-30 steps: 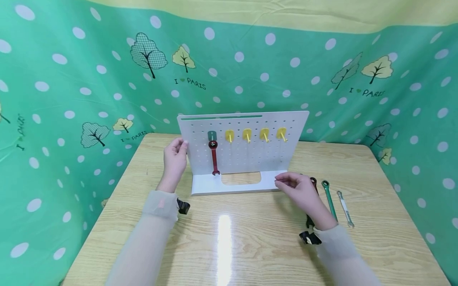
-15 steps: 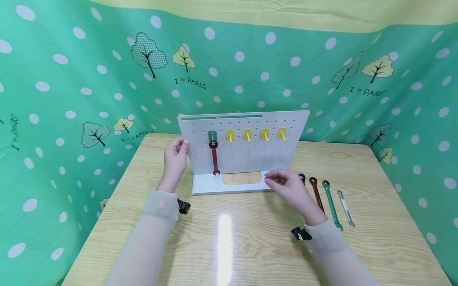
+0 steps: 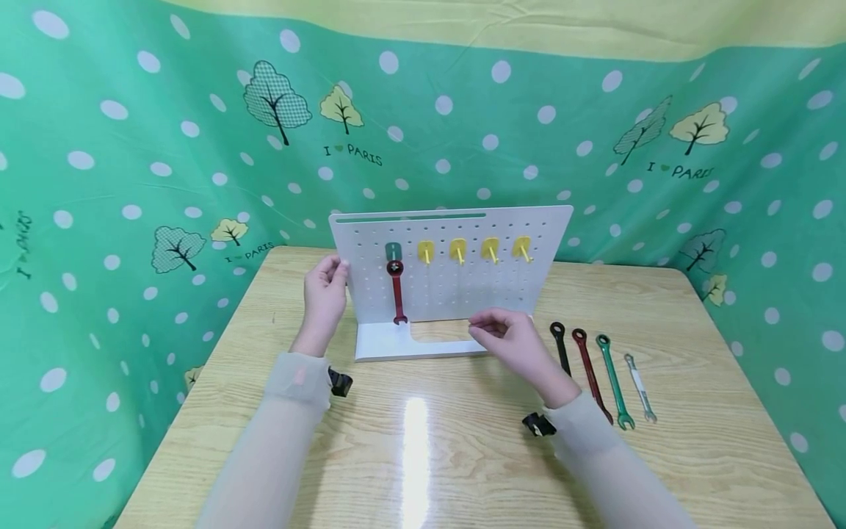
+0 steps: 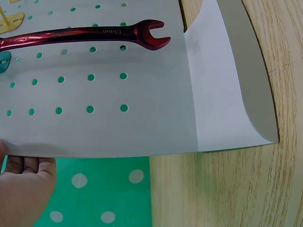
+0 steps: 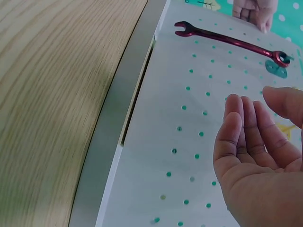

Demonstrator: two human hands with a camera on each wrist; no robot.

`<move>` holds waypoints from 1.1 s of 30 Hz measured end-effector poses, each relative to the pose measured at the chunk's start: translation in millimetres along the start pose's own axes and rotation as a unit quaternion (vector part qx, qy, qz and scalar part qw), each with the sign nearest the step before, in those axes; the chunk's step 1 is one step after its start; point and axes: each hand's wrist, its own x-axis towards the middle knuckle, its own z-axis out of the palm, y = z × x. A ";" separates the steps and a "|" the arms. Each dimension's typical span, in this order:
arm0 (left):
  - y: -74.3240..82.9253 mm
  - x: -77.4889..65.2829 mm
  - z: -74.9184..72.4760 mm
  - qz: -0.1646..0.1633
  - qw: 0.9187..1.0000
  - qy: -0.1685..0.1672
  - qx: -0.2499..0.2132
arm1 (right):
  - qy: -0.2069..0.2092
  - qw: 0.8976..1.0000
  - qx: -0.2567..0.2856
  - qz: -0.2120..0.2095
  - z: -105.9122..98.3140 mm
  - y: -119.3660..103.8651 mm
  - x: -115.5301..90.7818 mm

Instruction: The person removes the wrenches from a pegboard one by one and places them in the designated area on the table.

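My left hand (image 3: 324, 297) grips the left edge of a white pegboard (image 3: 479, 283), thumb in front; in the left wrist view its fingers (image 4: 31, 164) pass behind the panel. A red combination wrench (image 3: 398, 295) marked 13mm hangs by its ring end from a green hook (image 3: 393, 251) on the board's left side. My right hand (image 3: 512, 344) hovers before the board's base, right of the cutout. Its fingers are loosely bent, and the right wrist view shows nothing between them and the thumb (image 5: 284, 101).
Yellow hooks (image 3: 458, 250) line the board to the right of the green one. On the table (image 3: 489, 455) at right lie a black wrench (image 3: 559, 345), a red wrench (image 3: 590, 371), a green wrench (image 3: 615, 382) and a small silver wrench (image 3: 640, 387). A green curtain (image 3: 410, 95) hangs behind.
My right hand has moved left along the board's base, away from the wrenches on the table, uncovering more of the black and red ones. The left hand stays on the board's edge.
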 end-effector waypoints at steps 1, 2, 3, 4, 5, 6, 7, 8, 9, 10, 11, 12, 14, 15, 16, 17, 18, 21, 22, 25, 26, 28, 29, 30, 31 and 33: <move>-0.3 0.2 -0.3 0.001 1.000 0.001 0.000 | -0.002 1.000 0.000 -0.001 2.0 -0.6 1.6; -0.6 0.3 -0.7 0.002 1.000 0.001 0.000 | -0.004 1.000 0.001 -0.002 4.2 -1.2 3.2; -0.8 0.4 -1.0 0.003 1.000 0.002 -0.001 | -0.007 1.000 0.003 -0.003 6.3 -1.7 4.8; -0.9 0.4 -1.2 0.004 1.000 0.002 -0.001 | -0.008 1.000 0.005 -0.004 8.4 -2.4 6.2; -1.0 0.4 -1.3 0.004 1.000 0.003 -0.003 | -0.012 1.000 0.007 -0.006 10.3 -3.5 7.5; -1.1 0.3 -1.4 0.005 1.000 0.004 -0.004 | -0.015 1.000 0.007 -0.008 12.3 -4.5 8.7; -1.1 0.2 -1.2 0.005 1.000 0.004 -0.005 | -0.018 1.000 0.008 -0.010 14.2 -5.1 10.0; -0.8 -0.1 -0.8 0.005 1.000 0.004 -0.006 | -0.020 1.000 0.008 -0.010 16.1 -6.0 11.3; -0.5 -0.4 -0.4 0.005 1.000 0.004 -0.006 | -0.023 1.000 0.007 -0.011 17.8 -6.6 12.4; -0.2 -0.8 0.3 0.006 1.000 0.004 -0.006 | -0.023 1.000 0.004 -0.010 19.6 -7.1 13.5; 0.2 -1.2 0.9 0.006 1.000 0.003 -0.006 | -0.025 1.000 0.003 -0.010 21.1 -7.3 14.6; 0.5 -1.5 1.6 0.006 1.000 0.002 -0.006 | -0.025 1.000 0.000 -0.010 22.6 -7.5 15.6; 0.9 -2.1 2.8 0.005 1.000 0.001 -0.006 | -0.025 1.000 -0.001 -0.009 25.1 -8.6 17.5; 1.1 -2.3 3.2 0.005 1.000 0.002 -0.005 | -0.026 1.000 -0.002 -0.010 26.2 -9.2 18.5; 1.4 -2.6 3.4 0.003 1.000 0.002 -0.005 | -0.026 1.000 -0.001 -0.011 27.4 -9.9 19.5; 1.6 -2.8 3.3 0.002 1.000 0.002 -0.004 | -0.028 1.000 0.000 -0.012 28.4 -10.8 20.5; 1.9 -3.0 3.3 0.002 1.000 0.002 -0.003 | -0.029 0.999 0.000 -0.015 29.6 -11.4 21.6; 2.2 -3.0 2.9 0.000 1.000 0.003 -0.003 | -0.031 0.999 -0.004 -0.018 33.0 -13.1 24.6; 2.3 -2.9 2.9 -0.001 1.000 0.003 -0.005 | -0.030 0.999 -0.006 -0.020 34.2 -13.6 25.5; 0.9 -1.5 3.1 0.000 1.000 0.002 -0.008 | -0.028 0.999 -0.007 -0.019 37.8 -15.1 27.7; 0.4 -1.1 3.2 0.000 1.000 0.002 -0.007 | -0.028 0.999 -0.005 -0.019 39.0 -15.7 28.5; 0.5 -1.3 2.7 0.001 1.000 0.001 -0.006 | -0.027 0.999 -0.002 -0.018 41.9 -16.7 30.1; 0.4 -1.3 2.4 0.002 1.000 0.000 -0.006 | -0.027 0.999 0.000 -0.017 43.4 -17.3 31.0; 0.6 -1.4 2.0 0.002 1.000 0.000 -0.005 | -0.028 0.999 0.002 -0.016 45.0 -17.7 32.0; 0.8 -1.7 1.6 0.003 1.000 0.000 -0.004 | -0.028 0.999 0.002 -0.016 46.7 -18.2 33.1; 1.3 -2.2 0.7 0.005 1.000 0.001 -0.005 | -0.026 0.999 0.000 -0.018 50.0 -19.0 35.6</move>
